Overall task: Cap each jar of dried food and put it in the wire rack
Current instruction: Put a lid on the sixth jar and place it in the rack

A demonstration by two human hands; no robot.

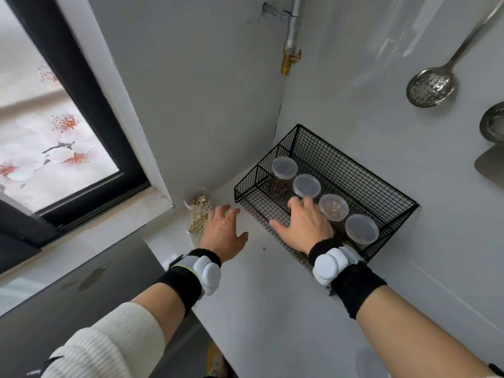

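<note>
Uncapped jars point(197, 199): two stand just beyond your left hand; its fingers hide part of the nearer one.
Left hand point(224, 233): spread open, gripping nothing.
Right hand point(305, 224): open, over the wire rack point(354, 170); what's beneath is hidden.
Capped jars point(306, 186): four in the rack, beyond and right of that hand.

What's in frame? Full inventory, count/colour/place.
capped jars: 4, clear with translucent lids, in a row inside the rack
wire rack: 1, black, on the counter against the right wall
open jars: 2, clear, pale dried food, on the counter near the window corner
counter: 1, white
skimmer spoon: 1, steel, hanging on the right wall
brass valve: 1, on the pipe in the corner
window: 1, black frame, flower pattern, left
left hand: open, by the open jars
right hand: open, over the rack front
</note>
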